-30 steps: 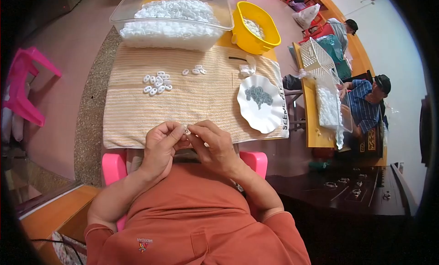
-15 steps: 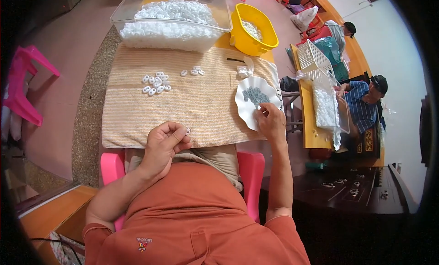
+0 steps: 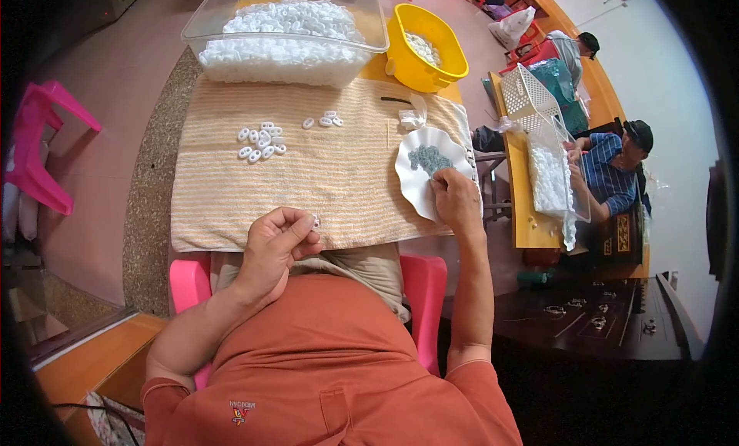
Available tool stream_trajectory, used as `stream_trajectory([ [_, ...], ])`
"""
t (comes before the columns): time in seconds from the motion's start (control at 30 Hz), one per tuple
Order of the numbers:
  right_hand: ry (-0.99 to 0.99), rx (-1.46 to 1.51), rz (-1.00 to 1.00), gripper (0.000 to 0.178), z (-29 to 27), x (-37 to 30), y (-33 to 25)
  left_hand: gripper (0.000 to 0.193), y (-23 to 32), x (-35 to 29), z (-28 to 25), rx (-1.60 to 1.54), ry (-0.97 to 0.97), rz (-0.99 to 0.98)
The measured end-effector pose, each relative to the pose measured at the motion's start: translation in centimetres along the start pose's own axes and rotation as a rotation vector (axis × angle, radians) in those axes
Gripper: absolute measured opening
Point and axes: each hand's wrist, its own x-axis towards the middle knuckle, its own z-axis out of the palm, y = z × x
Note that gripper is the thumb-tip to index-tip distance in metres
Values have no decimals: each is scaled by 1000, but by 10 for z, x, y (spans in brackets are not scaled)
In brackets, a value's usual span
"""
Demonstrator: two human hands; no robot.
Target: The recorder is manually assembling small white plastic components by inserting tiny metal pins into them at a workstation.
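My left hand [image 3: 283, 239] is closed near the front edge of the towel, pinching a small white oval plastic piece [image 3: 315, 222] between thumb and forefinger; the fingers cover most of it. My right hand [image 3: 459, 197] reaches over the white wavy-rimmed dish [image 3: 413, 190], fingertips pinched at the lower edge of a heap of tiny grey-green pieces [image 3: 428, 159]. What those fingertips hold, if anything, is hidden. Several white oval pieces with two holes [image 3: 264, 140] lie in a loose group on the striped towel [image 3: 223, 203], and a smaller group [image 3: 332, 120] lies to its right.
A clear plastic bin [image 3: 285, 39] of white pieces stands at the far side, beside a yellow tub [image 3: 400, 65]. A crumpled white wrapper [image 3: 412, 119] lies above the dish. At right, a person in a striped shirt [image 3: 608, 176] works at another table [image 3: 527, 223]. A pink stool [image 3: 38, 149] stands left.
My right hand has shifted very slightly at the grey-green heap. My left hand holds its place with the white piece.
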Motion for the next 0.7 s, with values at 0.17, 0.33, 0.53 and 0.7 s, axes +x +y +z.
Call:
stream_trajectory([
  [0.17,-85,5,7,9,-7,2,1,13,-1,-1,-1,0,4,2],
  [0.33,-171,3,-48,13,-16,6,-4,13,-2,0,-2,-9,9,-2],
  [0.53,-182,8,13,16,-17,5,-3,13,-1,-1,-1,-5,9,-9],
  [0.7,-150,33,9,20,-14,2,-1,13,0,-1,-1,-5,12,-17],
])
